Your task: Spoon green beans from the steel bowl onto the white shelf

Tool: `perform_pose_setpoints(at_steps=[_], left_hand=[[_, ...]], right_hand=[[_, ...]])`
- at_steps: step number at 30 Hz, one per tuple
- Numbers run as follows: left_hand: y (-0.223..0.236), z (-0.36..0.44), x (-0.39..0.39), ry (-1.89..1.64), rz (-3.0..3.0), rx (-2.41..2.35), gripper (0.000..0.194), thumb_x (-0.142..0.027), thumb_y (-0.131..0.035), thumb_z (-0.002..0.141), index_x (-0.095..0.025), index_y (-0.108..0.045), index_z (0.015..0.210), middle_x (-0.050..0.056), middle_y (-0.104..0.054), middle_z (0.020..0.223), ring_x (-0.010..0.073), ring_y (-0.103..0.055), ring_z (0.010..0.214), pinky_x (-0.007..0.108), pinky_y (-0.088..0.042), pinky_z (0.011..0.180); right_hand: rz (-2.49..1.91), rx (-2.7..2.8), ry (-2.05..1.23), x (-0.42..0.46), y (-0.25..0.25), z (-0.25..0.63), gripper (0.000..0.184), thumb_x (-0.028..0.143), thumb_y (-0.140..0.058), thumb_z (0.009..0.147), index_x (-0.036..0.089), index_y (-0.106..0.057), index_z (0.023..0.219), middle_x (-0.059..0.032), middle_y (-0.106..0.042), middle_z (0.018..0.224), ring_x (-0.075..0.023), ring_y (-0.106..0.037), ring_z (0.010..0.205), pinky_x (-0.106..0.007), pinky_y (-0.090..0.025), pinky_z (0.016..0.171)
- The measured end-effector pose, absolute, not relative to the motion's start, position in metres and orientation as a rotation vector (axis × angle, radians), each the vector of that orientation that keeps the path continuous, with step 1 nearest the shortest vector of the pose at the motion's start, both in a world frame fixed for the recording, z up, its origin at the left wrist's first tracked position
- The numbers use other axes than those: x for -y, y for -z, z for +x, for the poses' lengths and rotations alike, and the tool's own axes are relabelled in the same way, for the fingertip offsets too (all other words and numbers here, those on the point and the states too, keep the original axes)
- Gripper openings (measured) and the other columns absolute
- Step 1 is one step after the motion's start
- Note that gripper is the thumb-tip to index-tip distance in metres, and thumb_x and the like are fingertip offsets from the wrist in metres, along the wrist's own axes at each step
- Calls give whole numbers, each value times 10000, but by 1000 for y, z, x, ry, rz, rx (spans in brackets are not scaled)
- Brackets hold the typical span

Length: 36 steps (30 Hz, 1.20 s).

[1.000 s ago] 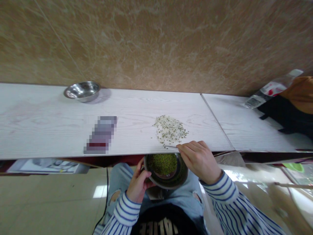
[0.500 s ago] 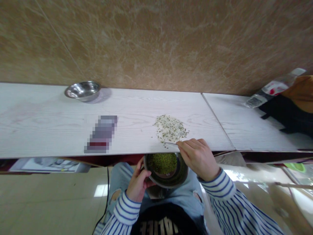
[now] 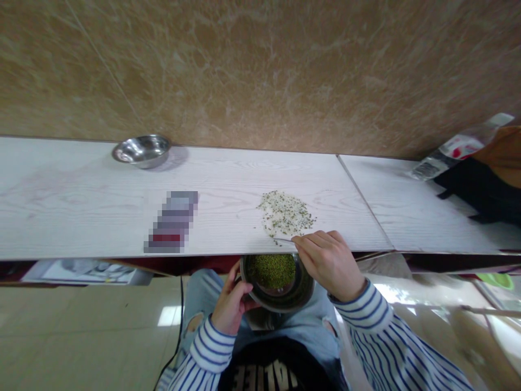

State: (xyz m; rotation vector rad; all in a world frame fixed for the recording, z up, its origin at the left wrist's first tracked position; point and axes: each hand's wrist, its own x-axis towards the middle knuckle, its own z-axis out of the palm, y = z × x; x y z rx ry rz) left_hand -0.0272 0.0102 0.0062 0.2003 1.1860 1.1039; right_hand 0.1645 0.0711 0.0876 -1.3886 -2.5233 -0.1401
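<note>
My left hand (image 3: 233, 302) grips the rim of a metal bowl (image 3: 303, 296) from the left. Inside lies a heap of mung beans (image 3: 273, 270). The bowl is above my lap, just under the table's front edge. My right hand (image 3: 329, 262) pinches a thin metal tool (image 3: 284, 239); its exact kind is too small to tell. The tool's tip points left, near a few green beans by the edge. Behind it spreads a flat pile of white grains, like rice, mixed with green beans (image 3: 286, 213).
A second metal bowl (image 3: 141, 151) stands by the wall at the left. A blurred-out flat object (image 3: 173, 221) lies on the white table (image 3: 228, 179). At the right are a plastic bottle (image 3: 448, 156) and a black and brown bag (image 3: 488, 179).
The view has shifted slightly, so the table's things appear a little further right. Both hands keep their hold on the bowl and the thin metal tool.
</note>
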Motion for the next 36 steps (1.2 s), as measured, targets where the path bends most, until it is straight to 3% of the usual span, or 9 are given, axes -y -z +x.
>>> perform_pose_setpoints(at_steps=[36], left_hand=[[-5, -32, -9, -1106, 245, -1196, 625, -131, -541, 599, -265, -420, 1198, -10, -551, 814, 135, -513, 632, 308, -497, 509]], right_hand=[[-1414, 2503, 131, -70, -89, 166, 197, 207, -441, 864, 212, -596, 985, -25, -649, 820, -146, -539, 817, -294, -280, 713]])
